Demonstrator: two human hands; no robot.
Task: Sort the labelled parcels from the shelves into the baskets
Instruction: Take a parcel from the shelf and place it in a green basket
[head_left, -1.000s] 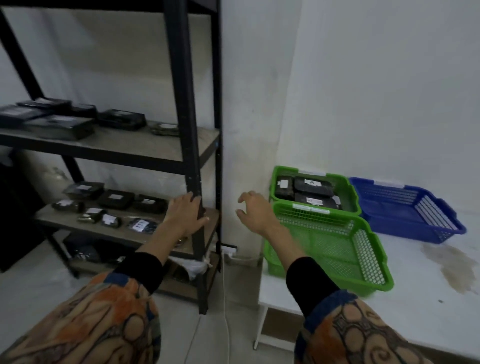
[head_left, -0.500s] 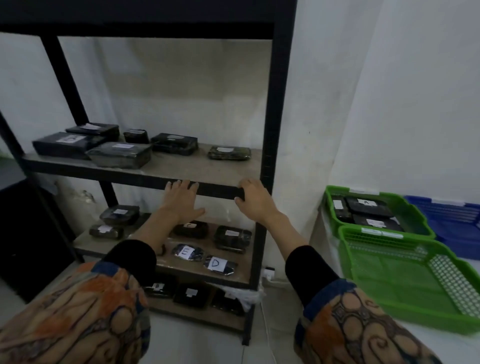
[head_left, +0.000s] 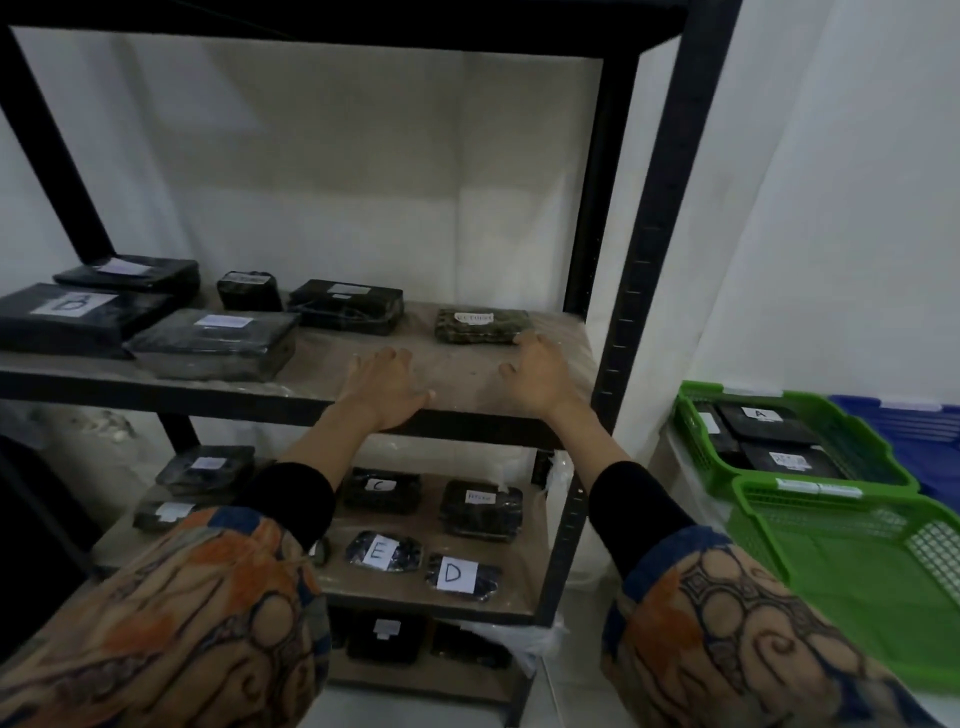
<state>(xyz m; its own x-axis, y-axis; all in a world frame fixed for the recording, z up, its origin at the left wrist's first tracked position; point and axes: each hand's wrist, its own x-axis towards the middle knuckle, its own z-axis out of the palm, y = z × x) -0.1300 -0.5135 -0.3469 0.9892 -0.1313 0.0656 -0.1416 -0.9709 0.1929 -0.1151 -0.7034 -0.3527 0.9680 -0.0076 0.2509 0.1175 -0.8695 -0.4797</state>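
Note:
Both my hands reach over the upper shelf board (head_left: 447, 371) of a black metal rack. My left hand (head_left: 387, 387) hovers flat with fingers spread and holds nothing. My right hand (head_left: 537, 376) is open too, its fingertips just at the near right corner of a small dark green parcel (head_left: 480, 326) with a white label. Several black wrapped parcels (head_left: 208, 343) lie further left on this shelf. The shelf below carries parcels marked C (head_left: 382, 488), E (head_left: 382, 552) and D (head_left: 457, 574).
At the right stand a green basket (head_left: 693, 415) with black parcels, one marked A, a second green basket (head_left: 841, 561) in front of it, and a blue basket (head_left: 914, 426) behind. The rack's black upright post (head_left: 644, 291) rises between shelf and baskets.
The view swung left from the baskets to the rack. Both hands rose from the lower shelf to the upper shelf's front edge, then reached in over the board towards the green parcel.

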